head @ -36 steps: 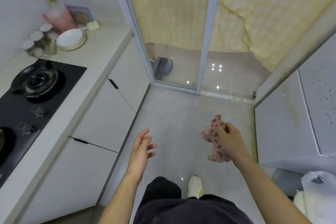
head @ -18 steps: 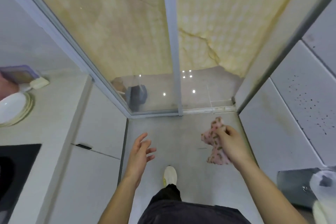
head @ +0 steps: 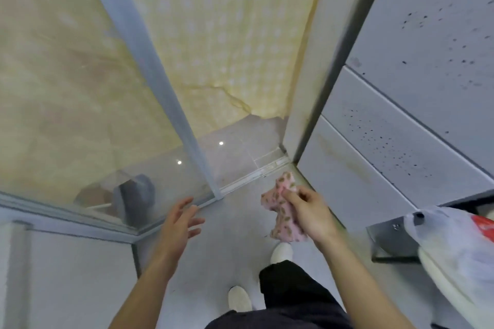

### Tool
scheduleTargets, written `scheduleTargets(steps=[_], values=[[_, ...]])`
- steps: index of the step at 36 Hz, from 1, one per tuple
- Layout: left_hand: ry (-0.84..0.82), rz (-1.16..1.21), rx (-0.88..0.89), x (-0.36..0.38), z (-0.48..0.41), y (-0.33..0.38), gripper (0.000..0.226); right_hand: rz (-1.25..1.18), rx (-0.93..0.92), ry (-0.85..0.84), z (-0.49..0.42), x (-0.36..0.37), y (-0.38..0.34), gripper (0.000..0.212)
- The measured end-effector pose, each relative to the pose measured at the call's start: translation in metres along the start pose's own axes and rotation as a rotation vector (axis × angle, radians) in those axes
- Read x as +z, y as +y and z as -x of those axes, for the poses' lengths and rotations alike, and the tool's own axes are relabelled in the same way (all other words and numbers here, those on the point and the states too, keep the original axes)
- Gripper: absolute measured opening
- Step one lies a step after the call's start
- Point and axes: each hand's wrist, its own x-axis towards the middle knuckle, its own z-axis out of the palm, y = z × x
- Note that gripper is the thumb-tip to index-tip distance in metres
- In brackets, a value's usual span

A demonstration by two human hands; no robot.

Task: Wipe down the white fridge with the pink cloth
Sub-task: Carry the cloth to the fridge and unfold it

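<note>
The white fridge fills the right side of the head view, its doors speckled with dark spots and streaked with yellowish stains. A pink cloth with brown spots hangs crumpled from my right hand, which grips it in mid-air just left of the fridge's lower door, not touching the fridge. My left hand is held out over the floor with its fingers spread and holds nothing.
A glass sliding door with a grey frame and yellow curtain stands ahead. White cabinets are at lower left. A plastic bag sits on a metal shelf at lower right. My feet stand on the grey floor.
My view has turned right and up, so the counter and stove have left the frame and the fridge now looms larger. Both hands keep their pose, the cloth still in my right.
</note>
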Motion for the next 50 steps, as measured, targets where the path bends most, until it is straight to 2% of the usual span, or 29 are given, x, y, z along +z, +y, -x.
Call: scheduleTargets(steps=[10,15,17,21,23,29,35,41,44,50], values=[[-0.215,-0.027,0.008,0.098,-0.078,0.075,0.023,-0.116,0.015,0.107,-0.068,-0.041,-0.024,0.027],[-0.377,-0.123,0.081,0.146,-0.097,0.119,0.019,-0.137,-0.046,0.159,-0.089,-0.06,-0.047,0.045],[-0.455,-0.174,0.14,0.164,-0.101,0.137,0.024,-0.139,-0.05,0.168,-0.093,-0.07,-0.057,0.048],[-0.683,-0.309,0.271,0.204,-0.104,0.171,0.04,-0.127,-0.045,0.215,-0.094,-0.092,-0.071,0.028],[-0.792,-0.353,0.352,0.225,-0.103,0.187,0.047,-0.122,-0.056,0.254,-0.096,-0.103,-0.075,0.025],[-0.984,-0.428,0.517,0.273,-0.103,0.23,0.033,-0.265,-0.065,0.397,-0.09,-0.131,-0.094,0.029],[-1.043,-0.46,0.662,0.304,-0.111,0.258,0.015,-0.23,-0.056,0.625,-0.094,-0.147,-0.098,0.029],[-1.104,-0.483,0.798,0.318,-0.114,0.293,0.019,-0.137,-0.053,0.759,-0.094,-0.151,-0.111,0.011],[-1.161,-0.506,0.881,0.323,-0.112,0.316,0.009,-0.051,-0.055,0.776,-0.095,-0.151,-0.118,0.021],[-1.264,-0.651,1.036,0.327,-0.105,0.358,0.015,-0.065,-0.193,0.689,-0.092,-0.156,-0.124,0.058]])
